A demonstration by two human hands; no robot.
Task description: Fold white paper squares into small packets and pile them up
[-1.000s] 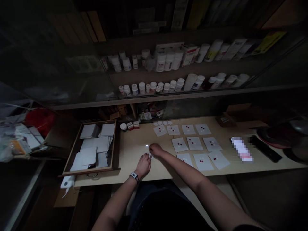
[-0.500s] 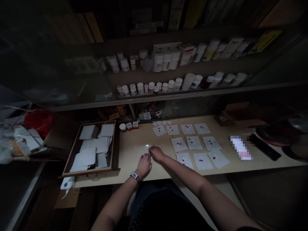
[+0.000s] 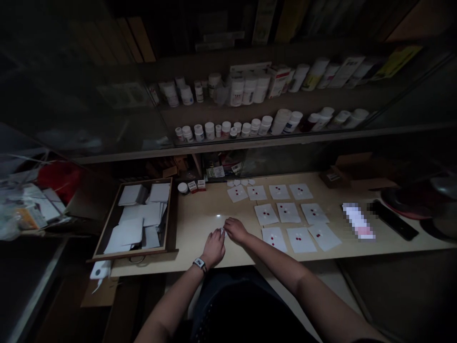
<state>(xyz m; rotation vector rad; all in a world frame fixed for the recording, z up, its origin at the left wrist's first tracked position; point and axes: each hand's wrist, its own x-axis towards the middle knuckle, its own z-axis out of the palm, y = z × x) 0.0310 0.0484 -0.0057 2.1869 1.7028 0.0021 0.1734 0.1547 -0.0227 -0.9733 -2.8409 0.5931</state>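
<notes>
Between drawer (image 3: 171, 226) and red-dotted papers (image 3: 303, 246), left hand (image 3: 214, 248) and right hand (image 3: 235, 230) at white scrap (image 3: 223, 232), grips unclear.

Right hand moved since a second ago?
Yes, slightly: the right hand has shifted rightward, away from the drawer, and a little toward the front edge of the counter.
</notes>
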